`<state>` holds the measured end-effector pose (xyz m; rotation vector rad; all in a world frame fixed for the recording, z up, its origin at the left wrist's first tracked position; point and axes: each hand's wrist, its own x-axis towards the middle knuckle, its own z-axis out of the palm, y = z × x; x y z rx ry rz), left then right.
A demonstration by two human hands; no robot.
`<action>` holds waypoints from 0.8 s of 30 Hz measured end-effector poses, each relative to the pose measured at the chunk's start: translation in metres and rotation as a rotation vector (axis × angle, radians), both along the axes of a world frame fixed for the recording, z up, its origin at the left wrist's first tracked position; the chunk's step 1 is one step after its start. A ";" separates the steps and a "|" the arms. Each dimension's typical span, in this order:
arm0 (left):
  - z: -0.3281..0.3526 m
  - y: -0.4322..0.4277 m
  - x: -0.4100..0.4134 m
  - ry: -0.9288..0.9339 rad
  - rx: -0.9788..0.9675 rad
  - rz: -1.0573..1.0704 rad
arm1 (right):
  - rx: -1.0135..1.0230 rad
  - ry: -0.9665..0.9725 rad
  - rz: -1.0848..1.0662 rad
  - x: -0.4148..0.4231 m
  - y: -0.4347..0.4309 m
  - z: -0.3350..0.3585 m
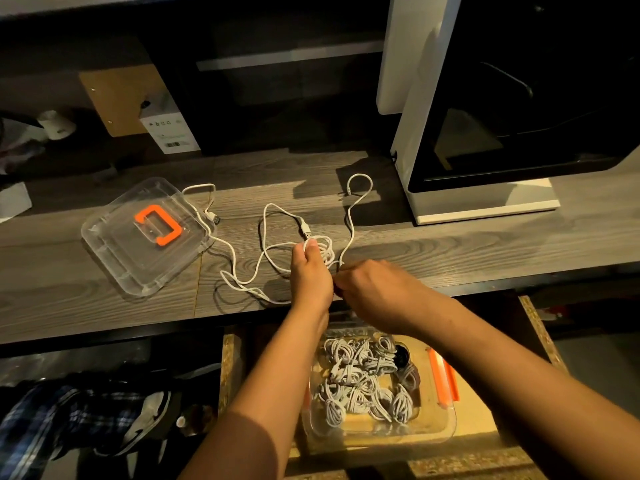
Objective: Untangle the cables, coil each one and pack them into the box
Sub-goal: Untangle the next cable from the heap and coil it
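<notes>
- Left hand grips a half-wound coil of white cable just above the desk. The thumb is clamped on top, probably to stop the loops springing open.
- Right hand is just right of it. A strand runs down to its fingertips, but they're hidden, so I can't tell if it pinches.
- Loose cable trails left towards the lid, with another loop farther right. It's laid flat, likely so it feeds without knotting.
- Lid is parked on the left of the desk, out of the way.
- Box sits open in the near drawer, right under the hands, holding coiled cables. That makes a short drop for the next coil.
</notes>
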<state>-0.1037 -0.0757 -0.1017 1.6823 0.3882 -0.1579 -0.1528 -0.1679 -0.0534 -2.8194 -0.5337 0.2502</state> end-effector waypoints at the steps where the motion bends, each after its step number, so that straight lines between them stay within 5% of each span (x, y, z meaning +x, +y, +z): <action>1: 0.000 0.000 -0.001 -0.007 -0.002 -0.033 | 0.067 0.022 0.020 0.000 -0.004 -0.003; 4: 0.003 0.000 -0.004 0.005 -0.174 -0.109 | 0.304 0.027 -0.006 0.000 -0.016 -0.004; 7: 0.014 0.003 -0.010 0.067 -0.470 -0.122 | 0.599 0.132 -0.276 0.000 -0.033 0.007; 9: 0.022 0.002 -0.018 0.030 -0.526 -0.168 | 0.480 0.229 -0.329 0.001 -0.044 0.008; 12: 0.027 -0.006 -0.028 -0.121 -0.264 -0.324 | 0.317 0.315 -0.320 0.002 -0.053 0.010; 16: 0.025 -0.007 -0.033 -0.305 0.085 -0.517 | 0.514 0.265 -0.278 0.005 -0.051 0.024; 22: 0.024 -0.004 -0.038 -0.352 0.026 -0.530 | 0.982 0.431 -0.385 -0.004 -0.047 0.018; 24: 0.023 0.002 -0.039 -0.320 0.008 -0.624 | 0.922 0.443 -0.319 -0.006 -0.053 0.022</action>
